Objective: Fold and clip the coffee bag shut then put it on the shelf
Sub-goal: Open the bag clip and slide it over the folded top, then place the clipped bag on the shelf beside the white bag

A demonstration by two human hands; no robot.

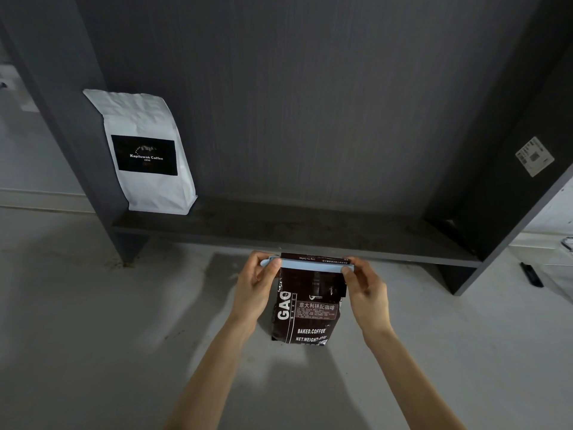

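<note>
A dark brown coffee bag (305,318) with white lettering stands upright on the grey floor, just in front of the low shelf board (310,228). A long pale blue clip (310,264) lies across its folded top. My left hand (255,283) pinches the clip's left end. My right hand (366,285) pinches the right end. Whether the clip is fully snapped shut I cannot tell.
A white coffee bag (148,153) with a black label stands at the shelf's left end against the dark upright panel (71,119). The shelf's right side wall (502,181) carries a paper sticker (534,156). A black pen-like object (531,274) lies on the floor at right.
</note>
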